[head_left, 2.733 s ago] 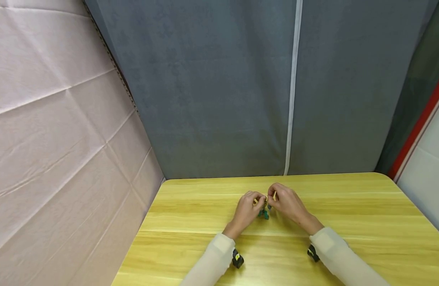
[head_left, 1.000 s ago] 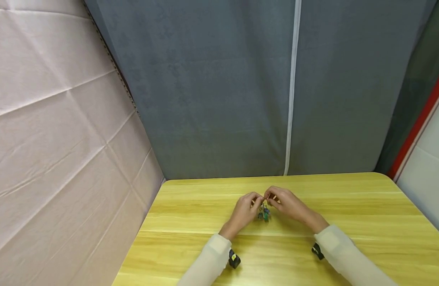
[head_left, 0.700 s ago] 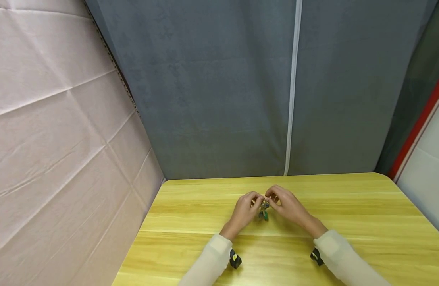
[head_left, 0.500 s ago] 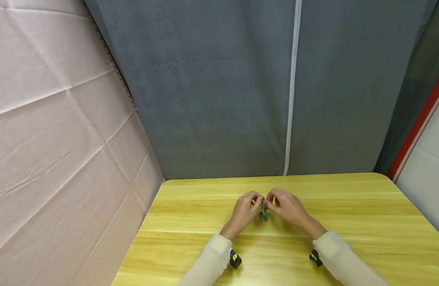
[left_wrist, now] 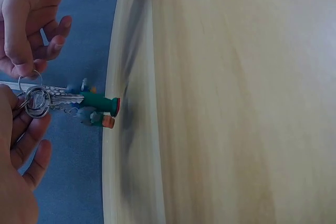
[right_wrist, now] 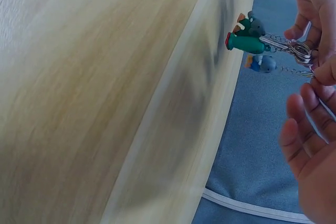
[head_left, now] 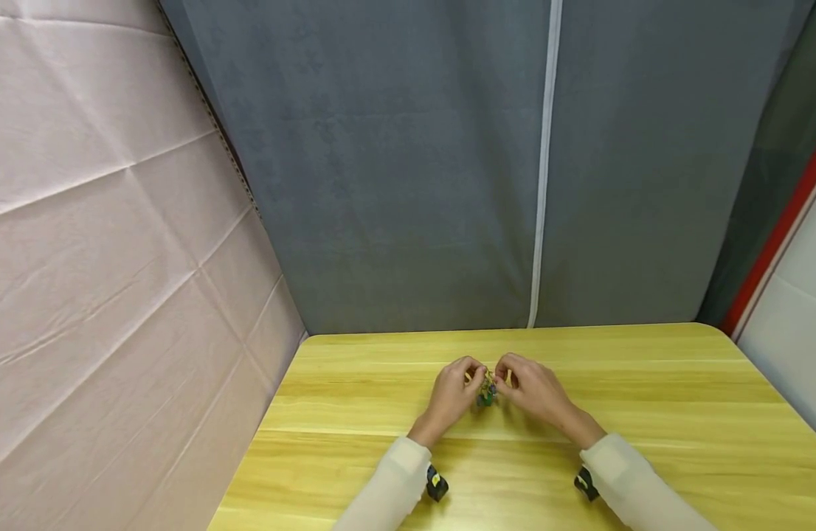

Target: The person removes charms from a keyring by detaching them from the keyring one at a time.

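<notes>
In the head view my left hand (head_left: 454, 391) and right hand (head_left: 534, 387) meet over the table, with a small bunch of keys on rings (head_left: 486, 392) hanging between them. My left fingers pinch the overlapping metal split rings (left_wrist: 38, 102), from which a silver key (left_wrist: 68, 98) hangs. Thumb and finger of my right hand (right_wrist: 320, 156) pinch a thin ring (left_wrist: 30, 78) beside them. A green bottle-shaped charm (right_wrist: 245, 43) with a red end dangles below. Two small grey-headed figure charms hang on chains, one in green (right_wrist: 255, 26) and one in blue (right_wrist: 262, 63).
The yellow wood-grain table (head_left: 355, 413) lies under both hands. Behind it hangs a grey curtain (head_left: 408, 184) with a white strip (head_left: 544, 162). A pale cloth wall (head_left: 116, 258) stands to the left, and a red-edged white panel (head_left: 800, 317) to the right.
My right hand has shifted slightly down toward me, its fingers changing their place at the rings. My left hand has stayed nearly in place. The hanging charms have swung and turned.
</notes>
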### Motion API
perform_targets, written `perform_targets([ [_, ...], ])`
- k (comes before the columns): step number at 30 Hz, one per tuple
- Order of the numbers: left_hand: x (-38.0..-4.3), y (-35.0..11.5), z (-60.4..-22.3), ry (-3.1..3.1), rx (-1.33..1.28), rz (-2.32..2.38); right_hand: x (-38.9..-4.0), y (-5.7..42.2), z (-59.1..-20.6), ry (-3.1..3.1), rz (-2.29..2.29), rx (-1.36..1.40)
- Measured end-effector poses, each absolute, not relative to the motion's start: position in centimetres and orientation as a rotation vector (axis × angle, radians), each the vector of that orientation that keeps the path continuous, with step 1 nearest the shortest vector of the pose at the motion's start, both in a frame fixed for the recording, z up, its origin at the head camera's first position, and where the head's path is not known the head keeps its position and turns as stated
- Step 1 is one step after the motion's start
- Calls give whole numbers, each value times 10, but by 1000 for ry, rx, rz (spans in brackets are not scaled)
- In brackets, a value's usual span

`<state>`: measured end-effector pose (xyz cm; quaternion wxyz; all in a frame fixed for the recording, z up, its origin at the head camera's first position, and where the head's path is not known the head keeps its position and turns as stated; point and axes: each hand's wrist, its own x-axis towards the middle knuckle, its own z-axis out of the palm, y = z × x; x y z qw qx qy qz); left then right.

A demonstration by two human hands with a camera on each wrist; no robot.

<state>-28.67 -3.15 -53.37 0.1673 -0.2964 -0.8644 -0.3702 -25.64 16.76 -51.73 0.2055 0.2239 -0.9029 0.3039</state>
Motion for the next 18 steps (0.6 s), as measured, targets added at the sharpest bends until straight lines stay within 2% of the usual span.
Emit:
perform_targets([
  [18,-285,-24,-529,-2366,-946,-919,-257,167,-514,-2559,849,535],
])
